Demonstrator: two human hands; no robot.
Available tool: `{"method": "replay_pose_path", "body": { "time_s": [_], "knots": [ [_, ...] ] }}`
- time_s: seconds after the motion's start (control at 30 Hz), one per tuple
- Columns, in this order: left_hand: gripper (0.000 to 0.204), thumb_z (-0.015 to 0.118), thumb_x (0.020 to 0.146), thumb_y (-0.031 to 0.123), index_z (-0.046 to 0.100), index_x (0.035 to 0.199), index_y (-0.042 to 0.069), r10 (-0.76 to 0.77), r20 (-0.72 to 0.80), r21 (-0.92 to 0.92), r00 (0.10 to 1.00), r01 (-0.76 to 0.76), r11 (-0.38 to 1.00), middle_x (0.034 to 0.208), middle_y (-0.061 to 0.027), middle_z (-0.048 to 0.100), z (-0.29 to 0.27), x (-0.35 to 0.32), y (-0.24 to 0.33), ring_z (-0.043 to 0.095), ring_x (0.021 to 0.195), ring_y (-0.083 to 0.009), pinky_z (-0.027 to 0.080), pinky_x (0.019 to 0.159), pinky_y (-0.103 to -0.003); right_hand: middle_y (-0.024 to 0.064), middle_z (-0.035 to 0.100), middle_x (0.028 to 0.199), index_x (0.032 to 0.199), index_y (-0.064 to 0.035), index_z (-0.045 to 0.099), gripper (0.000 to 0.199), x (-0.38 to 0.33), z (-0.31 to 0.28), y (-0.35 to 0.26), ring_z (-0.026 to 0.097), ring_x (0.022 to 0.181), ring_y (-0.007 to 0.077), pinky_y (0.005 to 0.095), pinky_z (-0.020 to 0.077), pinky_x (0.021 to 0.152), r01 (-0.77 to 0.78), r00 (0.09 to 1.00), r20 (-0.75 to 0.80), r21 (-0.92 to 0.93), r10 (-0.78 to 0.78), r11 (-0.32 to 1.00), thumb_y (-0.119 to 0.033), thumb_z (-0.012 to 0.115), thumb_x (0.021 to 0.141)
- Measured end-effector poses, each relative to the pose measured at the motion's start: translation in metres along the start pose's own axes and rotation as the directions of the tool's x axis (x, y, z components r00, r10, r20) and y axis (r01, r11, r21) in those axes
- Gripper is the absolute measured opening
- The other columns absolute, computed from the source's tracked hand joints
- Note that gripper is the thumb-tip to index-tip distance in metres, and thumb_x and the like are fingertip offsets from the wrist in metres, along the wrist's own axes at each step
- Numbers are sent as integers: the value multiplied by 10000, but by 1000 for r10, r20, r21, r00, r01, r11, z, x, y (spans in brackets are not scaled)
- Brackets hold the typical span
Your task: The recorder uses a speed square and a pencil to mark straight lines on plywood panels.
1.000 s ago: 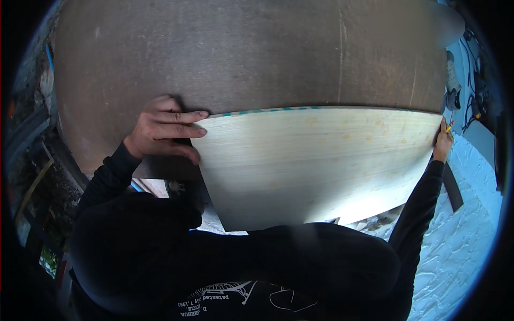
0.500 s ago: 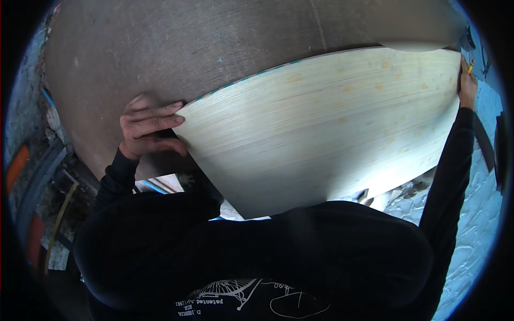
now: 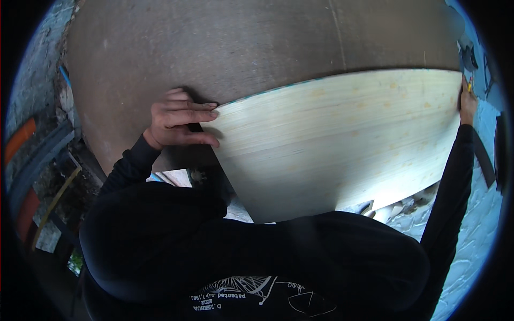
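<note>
A large pale plywood board lies over a brown worktop, its near part hanging past the worktop's front edge toward my body. Its far edge has thin green marks along it. My left hand grips the board at its far left corner, fingers over the top and thumb lower along the left edge. At the opposite end, my right hand is closed round the right edge, its fingers partly hidden by the board. A small yellow stick, possibly a pencil, shows at that hand.
Orange and grey strips stand at the left beside a narrow yellow strip. A pale blue, rough-textured surface runs along the right. White pieces and rubble show below the board's near right edge.
Both hands keep their hold on the board. In the picture, the board and my left hand have shifted right, and the board's right end sits lower; the worktop has shifted too.
</note>
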State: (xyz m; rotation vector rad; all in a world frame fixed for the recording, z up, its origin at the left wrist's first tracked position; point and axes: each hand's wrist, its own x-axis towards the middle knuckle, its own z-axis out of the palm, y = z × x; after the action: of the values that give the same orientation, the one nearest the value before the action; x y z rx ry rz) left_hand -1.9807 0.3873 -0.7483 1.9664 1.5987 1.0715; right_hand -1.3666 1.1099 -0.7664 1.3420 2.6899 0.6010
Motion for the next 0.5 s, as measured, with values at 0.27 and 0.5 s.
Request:
{"method": "replay_pose_path", "body": {
  "time_s": [0.27,0.5],
  "knots": [
    [488,939,642,412,808,1018,129,8,-77,19,997,-7,1000,879,-29,782,7,-6,7,603,615,-109,444,585,-265,185,714,1176,1229,-126,720,609,-3,-29,-33,686,1073,380,426,536,912,-359,931,3,201,365,912,-636,556,940],
    [731,930,620,443,721,1248,132,-162,131,158,978,140,977,1078,-42,696,2,6,27,615,871,-204,499,798,-334,182,732,1132,1143,-127,758,460,-11,-56,-130,676,1089,378,398,508,936,-547,836,230,420,499,724,-521,636,940]
  ]
}}
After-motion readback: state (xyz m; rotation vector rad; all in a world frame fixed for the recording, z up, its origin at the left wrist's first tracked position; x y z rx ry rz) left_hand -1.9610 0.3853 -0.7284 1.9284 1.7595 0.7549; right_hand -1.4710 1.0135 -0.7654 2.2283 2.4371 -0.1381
